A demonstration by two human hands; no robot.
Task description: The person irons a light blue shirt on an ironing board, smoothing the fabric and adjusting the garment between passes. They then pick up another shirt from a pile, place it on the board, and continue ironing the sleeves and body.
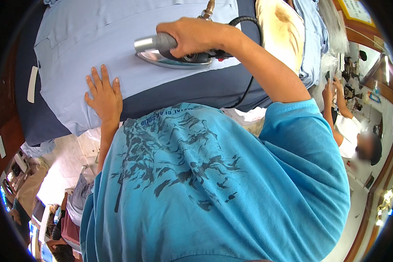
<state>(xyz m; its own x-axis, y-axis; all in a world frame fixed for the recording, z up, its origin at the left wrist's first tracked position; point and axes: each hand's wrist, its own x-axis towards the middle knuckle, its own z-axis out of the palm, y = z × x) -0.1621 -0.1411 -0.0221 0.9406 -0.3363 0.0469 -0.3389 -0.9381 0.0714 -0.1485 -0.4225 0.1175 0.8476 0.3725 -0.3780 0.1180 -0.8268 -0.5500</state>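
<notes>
My right hand (192,37) is wrapped round the handle of a steam iron (174,61), whose metal soleplate rests on a light blue garment (81,32). The iron's silver tip points left. A black hose or cord (258,32) runs from behind the iron over to the right and down. Flat on the same garment, left of the iron, lies my left hand (104,94) with its fingers spread. The cloth is spread over a dark navy pad (179,89) on the table. Folds show near its left edge.
A cream pad with a brown scorch mark (280,26) lies right of the iron, beside more blue cloth (314,39). A white strip (32,84) sits at the pad's left edge. One person (353,131) stands at the right; others appear at lower left.
</notes>
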